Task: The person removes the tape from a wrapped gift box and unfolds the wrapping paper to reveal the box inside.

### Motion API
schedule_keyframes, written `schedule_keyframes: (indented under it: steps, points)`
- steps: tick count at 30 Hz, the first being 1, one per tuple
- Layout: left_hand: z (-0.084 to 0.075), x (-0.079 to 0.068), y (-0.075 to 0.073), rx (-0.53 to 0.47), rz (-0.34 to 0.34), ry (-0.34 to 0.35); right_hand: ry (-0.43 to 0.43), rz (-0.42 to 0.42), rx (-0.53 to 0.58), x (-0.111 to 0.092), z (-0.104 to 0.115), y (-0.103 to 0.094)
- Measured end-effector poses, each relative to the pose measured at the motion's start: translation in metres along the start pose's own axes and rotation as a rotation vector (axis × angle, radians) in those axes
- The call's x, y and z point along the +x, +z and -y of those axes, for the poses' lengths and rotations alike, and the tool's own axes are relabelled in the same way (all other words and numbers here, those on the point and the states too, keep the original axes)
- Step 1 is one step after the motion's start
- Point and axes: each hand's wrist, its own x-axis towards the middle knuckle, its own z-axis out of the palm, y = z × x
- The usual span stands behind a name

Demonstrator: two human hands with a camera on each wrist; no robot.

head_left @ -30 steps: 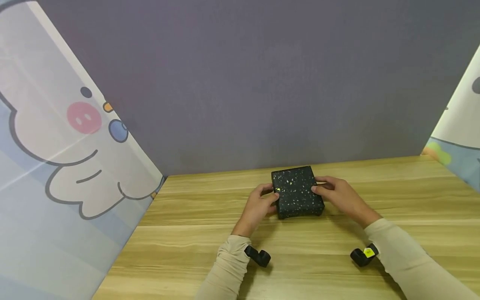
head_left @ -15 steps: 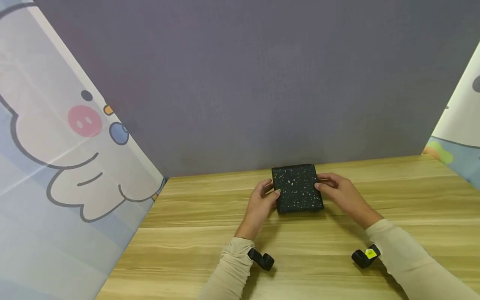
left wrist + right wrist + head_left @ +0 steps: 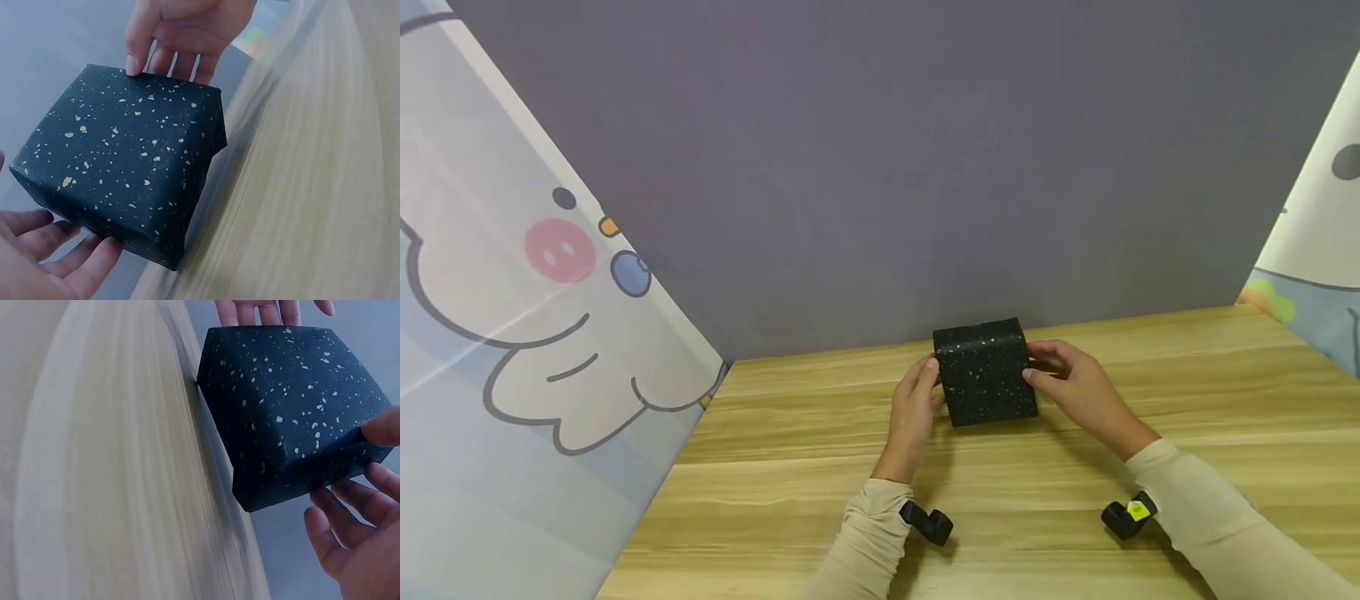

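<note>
Between both hands is a square black box (image 3: 987, 377) flecked with white and gold, its edges rounded. In the head view it is tilted, so a strip of its far side shows above the main face. My left hand (image 3: 913, 408) holds the left side, its fingers spread along the lower edge in the left wrist view. From the right, my right hand (image 3: 1078, 392) grips the box, thumb (image 3: 382, 428) on the upper face and fingers curled under the edge in the right wrist view. The underside of the box is hidden.
A wood-grain table (image 3: 775, 467) lies below, with a grey panel (image 3: 880, 183) rising along its back edge. Cartoon-printed sheets (image 3: 535, 350) stand at both sides. Small black devices (image 3: 927, 523) are strapped to both sleeved wrists.
The box has been tipped: its near side face showed at first, then mostly the top, and now its far side shows. My left thumb has shifted up toward the far left corner.
</note>
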Motion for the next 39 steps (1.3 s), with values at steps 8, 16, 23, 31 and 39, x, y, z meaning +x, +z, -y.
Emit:
schedule_keyframes:
  steps: [8, 16, 23, 31, 39]
  points:
    - [0.002, -0.001, 0.004, -0.02, 0.003, 0.052, 0.017, -0.033, -0.027, -0.002, 0.001, 0.0]
    - [0.002, -0.001, 0.009, 0.005, -0.012, 0.148, -0.017, -0.104, 0.019, 0.0, 0.001, -0.001]
    - [0.001, -0.003, 0.015, 0.075, -0.028, 0.165, -0.027, -0.14, 0.012, -0.001, 0.001, -0.002]
    - [0.0, -0.003, 0.013, 0.174, -0.015, 0.164, -0.052, -0.147, 0.092, 0.001, 0.003, -0.001]
    - [0.004, -0.005, 0.01, 0.19, 0.001, 0.187, -0.074, -0.132, 0.207, 0.002, 0.005, 0.002]
